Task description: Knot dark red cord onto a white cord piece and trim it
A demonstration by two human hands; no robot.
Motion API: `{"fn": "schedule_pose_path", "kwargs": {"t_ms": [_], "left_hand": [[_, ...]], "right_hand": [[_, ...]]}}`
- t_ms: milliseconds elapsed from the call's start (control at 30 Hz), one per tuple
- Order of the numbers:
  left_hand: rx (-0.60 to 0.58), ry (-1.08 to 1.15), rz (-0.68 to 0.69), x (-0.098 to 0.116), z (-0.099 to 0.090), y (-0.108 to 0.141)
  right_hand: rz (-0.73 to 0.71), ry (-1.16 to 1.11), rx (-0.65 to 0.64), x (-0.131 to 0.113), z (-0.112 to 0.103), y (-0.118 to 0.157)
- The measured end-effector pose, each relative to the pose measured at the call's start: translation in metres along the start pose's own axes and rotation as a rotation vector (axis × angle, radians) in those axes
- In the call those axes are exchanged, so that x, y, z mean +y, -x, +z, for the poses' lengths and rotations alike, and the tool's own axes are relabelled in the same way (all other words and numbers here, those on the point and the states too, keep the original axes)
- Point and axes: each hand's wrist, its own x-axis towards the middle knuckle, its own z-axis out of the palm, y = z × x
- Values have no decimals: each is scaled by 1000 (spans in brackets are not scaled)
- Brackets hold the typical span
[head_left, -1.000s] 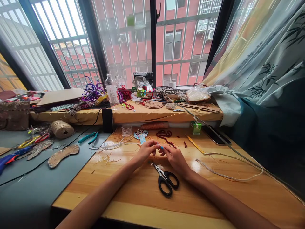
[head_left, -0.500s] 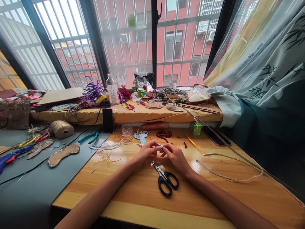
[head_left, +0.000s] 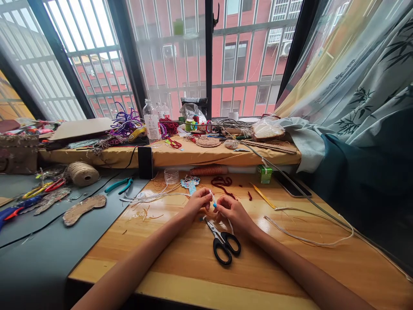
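Over the middle of the wooden table, my left hand [head_left: 200, 201] pinches a thin white cord [head_left: 211, 194] between closed fingertips. Just to its right, my right hand [head_left: 232, 212] has its fingers closed on a small blue piece [head_left: 215, 205] at the cord's lower part; whether it is a bead or a wrapping is too small to tell. A white end hangs below the right hand. Black-handled scissors [head_left: 223, 241] lie beneath both hands, blades pointing away from me. Behind the left hand lies a patterned light-blue shape [head_left: 191, 183], partly hidden by the fingers.
Dark red cord [head_left: 222, 181], a yellow tool [head_left: 263, 196], a green box [head_left: 265, 174] and a phone [head_left: 293, 184] lie behind. To the left are teal pliers [head_left: 119, 186] and a twine spool [head_left: 83, 173]. A cluttered ledge [head_left: 180, 157] runs under the window; white cord [head_left: 306, 239] loops right.
The hands have moved slightly apart, so more white cord shows between them. The blue piece now sits lower, at the right fingertips. The view has shifted a little.
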Motion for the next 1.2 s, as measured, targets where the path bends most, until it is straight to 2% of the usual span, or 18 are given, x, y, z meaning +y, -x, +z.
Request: {"fn": "schedule_pose_path", "kwargs": {"t_ms": [200, 300, 500, 600, 700, 933, 1200], "left_hand": [[42, -29, -13, 2, 2, 3], [64, -3, 27, 4, 0, 1], [144, 42, 70, 7, -7, -2], [172, 58, 85, 7, -8, -2], [192, 73, 80, 7, -9, -3], [261, 71, 92, 7, -12, -4], [254, 51, 53, 14, -9, -3]], "right_hand": [[42, -67, -74, 6, 0, -3], [37, 2, -87, 5, -2, -4], [-114, 273, 14, 2, -6, -5], [-128, 352, 115, 3, -7, -6], [-80, 325, 177, 4, -6, -5], [9, 166, 160, 7, -6, -5], [13, 210, 146, 4, -6, -4]]}}
